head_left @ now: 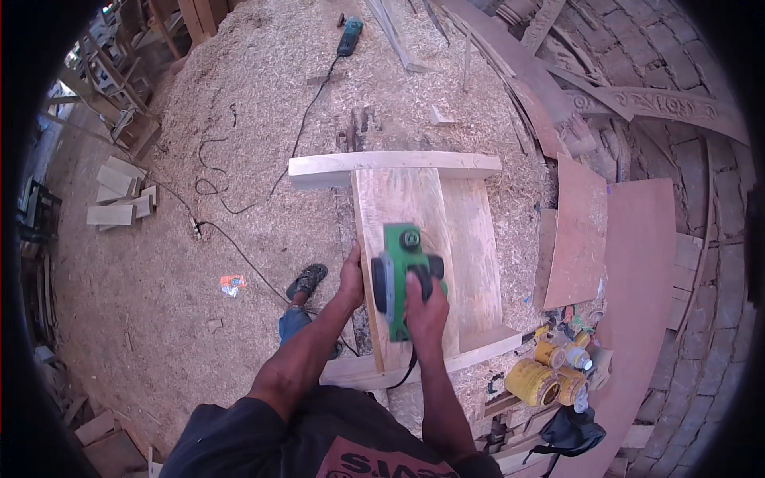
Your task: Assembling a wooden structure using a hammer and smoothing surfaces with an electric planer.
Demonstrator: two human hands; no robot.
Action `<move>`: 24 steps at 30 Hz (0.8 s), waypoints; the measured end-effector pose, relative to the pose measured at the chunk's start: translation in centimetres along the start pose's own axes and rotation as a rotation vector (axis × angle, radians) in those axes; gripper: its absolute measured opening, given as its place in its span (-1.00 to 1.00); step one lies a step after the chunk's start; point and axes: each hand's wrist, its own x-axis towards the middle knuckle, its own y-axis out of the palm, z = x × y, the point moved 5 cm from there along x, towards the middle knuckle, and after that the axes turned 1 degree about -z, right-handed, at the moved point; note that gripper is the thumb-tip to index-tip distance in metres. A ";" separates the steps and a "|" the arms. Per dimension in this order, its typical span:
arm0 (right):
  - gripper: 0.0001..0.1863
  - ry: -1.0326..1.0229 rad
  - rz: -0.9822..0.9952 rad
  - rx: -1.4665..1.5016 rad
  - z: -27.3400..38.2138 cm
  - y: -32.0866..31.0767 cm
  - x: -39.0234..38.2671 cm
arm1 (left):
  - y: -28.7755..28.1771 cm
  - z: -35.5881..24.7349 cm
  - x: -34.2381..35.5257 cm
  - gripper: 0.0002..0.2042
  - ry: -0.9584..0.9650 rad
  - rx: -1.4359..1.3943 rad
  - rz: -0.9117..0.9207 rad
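Observation:
My right hand (427,311) is wrapped round the rear handle of a green electric planer (398,319). The planer rests on the upper face of a pale wooden board (398,195), and its dark cord trails back below my wrist. Against the board's left edge, my left hand (351,277) grips, its fingers partly hidden by the edge. Beside that board on the right lies another wide plank (472,239). A thick squared timber (390,163) runs crosswise at the far end, and a second timber (486,344) crosses the near end.
Wood shavings (247,88) cover the ground. A teal power tool (349,37) lies far ahead, its cord running towards the boards. Wood offcuts (111,215) sit at left. Yellow containers (530,382) and a black bag (572,432) are at near right, beside thin sheets (637,263).

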 end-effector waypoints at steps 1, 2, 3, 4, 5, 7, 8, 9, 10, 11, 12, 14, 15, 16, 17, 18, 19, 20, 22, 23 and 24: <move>-0.63 0.009 -0.010 -0.002 -0.4 -0.3 -1.0 | 0.5 0.3 -0.2 -0.39 -0.042 -0.067 0.037; -0.64 -0.008 -0.039 -0.015 -0.6 -0.5 -1.7 | 0.7 0.4 -0.3 -0.39 -0.051 -0.061 0.035; -0.65 -0.024 -0.063 -0.027 -0.9 -0.6 -2.3 | 0.9 0.4 -0.3 -0.38 -0.072 -0.088 0.061; -0.65 -0.018 -0.067 -0.026 -0.6 -0.4 -2.0 | 1.3 0.5 -0.2 -0.37 -0.093 -0.115 0.090; -0.65 -0.016 -0.068 -0.038 -0.3 0.0 -1.3 | 1.2 0.6 -0.1 -0.37 -0.096 -0.111 0.087; -0.64 -0.015 -0.062 -0.046 0.4 0.9 0.2 | 0.8 0.4 -0.1 -0.35 -0.031 -0.037 0.035; -0.64 -0.018 -0.073 -0.038 0.6 1.3 1.1 | 1.3 0.4 -0.4 -0.35 -0.033 -0.038 0.031; -0.64 -0.022 -0.083 -0.031 0.8 1.6 2.0 | 1.6 0.4 -0.8 -0.33 -0.008 -0.001 -0.015; -0.64 -0.025 -0.075 -0.029 1.1 2.2 2.8 | 1.5 0.1 -1.0 -0.31 0.024 0.034 -0.063; -0.63 -0.040 -0.085 -0.024 1.4 2.7 3.7 | 1.2 0.4 -0.7 -0.31 0.030 0.030 -0.068; -0.63 -0.055 -0.094 -0.020 1.8 3.2 4.5 | 0.5 0.4 -0.4 -0.31 0.099 0.082 -0.126; -0.62 -0.034 -0.077 0.013 2.5 3.8 6.3 | -0.1 0.5 -0.1 -0.30 0.167 0.134 -0.187; -0.61 -0.012 -0.066 0.046 2.7 4.2 7.1 | -0.2 0.7 0.0 -0.29 0.175 0.164 -0.159; -0.61 -0.012 -0.055 0.045 3.1 4.7 8.0 | -0.4 0.7 0.2 -0.28 0.184 0.192 -0.134; -0.60 -0.003 -0.048 0.055 3.4 5.1 8.7 | -0.9 0.8 0.4 -0.28 0.185 0.188 -0.143; -0.59 0.008 -0.040 0.065 3.8 5.5 9.4 | -1.5 1.0 0.6 -0.29 0.171 0.209 -0.155; -0.59 0.010 -0.030 0.064 3.9 6.1 10.2 | -1.9 1.1 0.8 -0.30 0.156 0.231 -0.167; -0.58 0.013 -0.037 0.040 3.9 6.3 11.3 | -1.5 1.2 0.7 -0.30 0.150 0.228 -0.168; -0.57 0.017 -0.038 0.015 4.2 6.7 13.0 | -0.6 1.3 0.4 -0.30 0.165 0.217 -0.153; -0.56 0.014 -0.040 0.026 4.7 7.0 13.6 | -0.4 1.3 0.1 -0.30 0.165 0.214 -0.160; -0.55 0.010 -0.043 0.037 5.1 7.2 14.1 | -0.2 1.1 -0.1 -0.31 0.176 0.238 -0.179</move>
